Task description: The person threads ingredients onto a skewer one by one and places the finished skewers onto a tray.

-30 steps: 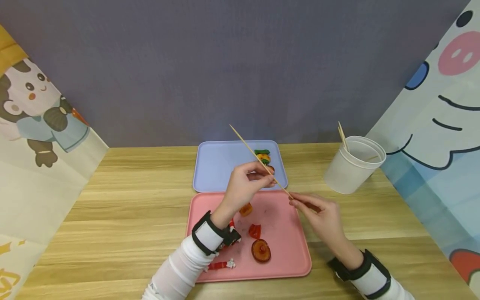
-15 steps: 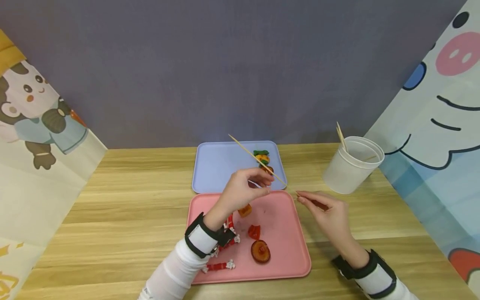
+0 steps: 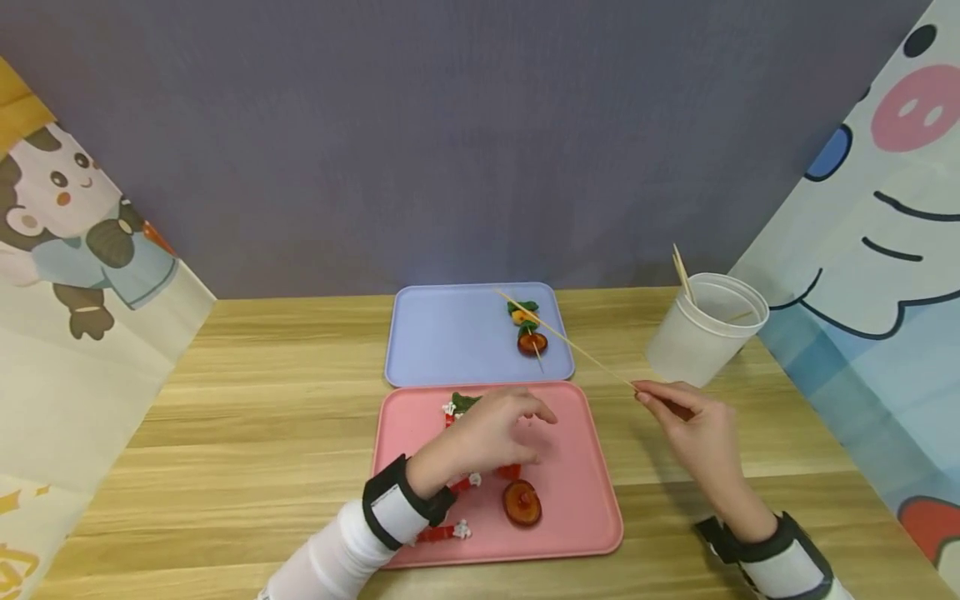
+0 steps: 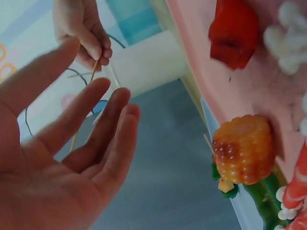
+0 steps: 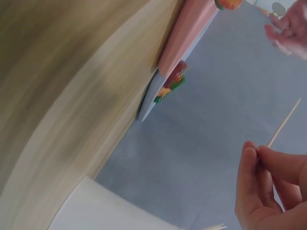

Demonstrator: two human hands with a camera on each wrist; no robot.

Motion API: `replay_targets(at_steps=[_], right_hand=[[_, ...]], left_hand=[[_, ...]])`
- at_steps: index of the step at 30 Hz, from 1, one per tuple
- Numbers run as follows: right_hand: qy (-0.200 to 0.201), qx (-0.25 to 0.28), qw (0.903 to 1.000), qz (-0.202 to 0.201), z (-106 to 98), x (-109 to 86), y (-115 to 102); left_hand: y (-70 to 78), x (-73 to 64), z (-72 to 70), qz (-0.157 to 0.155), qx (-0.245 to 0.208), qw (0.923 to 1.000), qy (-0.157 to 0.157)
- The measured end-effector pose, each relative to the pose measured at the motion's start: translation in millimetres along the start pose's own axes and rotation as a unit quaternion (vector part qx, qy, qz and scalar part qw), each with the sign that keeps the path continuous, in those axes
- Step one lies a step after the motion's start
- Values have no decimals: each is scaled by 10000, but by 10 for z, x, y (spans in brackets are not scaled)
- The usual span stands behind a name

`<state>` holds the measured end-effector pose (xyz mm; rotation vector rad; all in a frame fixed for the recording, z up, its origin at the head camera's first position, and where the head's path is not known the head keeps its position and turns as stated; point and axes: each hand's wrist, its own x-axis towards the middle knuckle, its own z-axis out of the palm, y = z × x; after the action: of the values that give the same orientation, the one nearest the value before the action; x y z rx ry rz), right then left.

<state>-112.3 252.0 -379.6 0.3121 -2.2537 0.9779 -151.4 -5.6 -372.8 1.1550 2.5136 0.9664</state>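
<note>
My right hand (image 3: 693,429) pinches one end of a thin bamboo skewer (image 3: 585,352) between thumb and fingers, to the right of the pink tray (image 3: 573,508). The bare skewer slants up and left across the blue tray. Over the pink tray is my left hand (image 3: 487,429), fingers spread and nothing held. Near it lie a red pepper piece (image 4: 234,36), a corn chunk (image 4: 244,148) and a green piece (image 3: 463,402). A brown mushroom (image 3: 522,503) and several red-and-white pieces (image 3: 438,533) are on the same tray, some partly hidden by the left arm.
Behind the pink tray, a blue tray (image 3: 450,333) bears a loaded skewer with a mushroom (image 3: 532,344), yellow and green pieces. A white tub (image 3: 697,342) with skewers in it stands at the right. A grey wall (image 3: 465,150) rises behind the table.
My left hand has let go of the skewer and moved down over the pink tray, its fingers opening. My right hand has drawn the skewer to the right and slightly down.
</note>
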Motion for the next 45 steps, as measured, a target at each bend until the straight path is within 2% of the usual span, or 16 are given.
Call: replay_targets(at_steps=[4, 9, 16, 22, 25, 31, 37, 45], right_hand=[[49, -233, 9997, -1, -30, -11, 96], [125, -496, 9987, 56, -57, -39, 277], [198, -779, 9962, 347, -152, -45, 352], [254, -954, 9934, 587, -216, -26, 361], [247, -1090, 9916, 645, -228, -23, 365], [169, -1161, 9907, 690, -216, -25, 377], [124, -1167, 9901, 768, -205, -30, 378], [92, -1153, 9906, 730, -195, -5, 378]], left_hand=[[10, -53, 53, 233, 435, 9983, -325], [-11, -118, 109, 264, 488, 9968, -572], [-33, -218, 168, 444, 580, 9932, -911], [-53, -269, 226, 1011, 1219, 9791, -1275], [-58, -281, 250, 1163, 1412, 9726, -1437], [-56, -284, 285, 1175, 1636, 9681, -1492], [-58, -267, 292, 1031, 1482, 9697, -1645], [-53, -261, 286, 948, 1460, 9702, -1684]])
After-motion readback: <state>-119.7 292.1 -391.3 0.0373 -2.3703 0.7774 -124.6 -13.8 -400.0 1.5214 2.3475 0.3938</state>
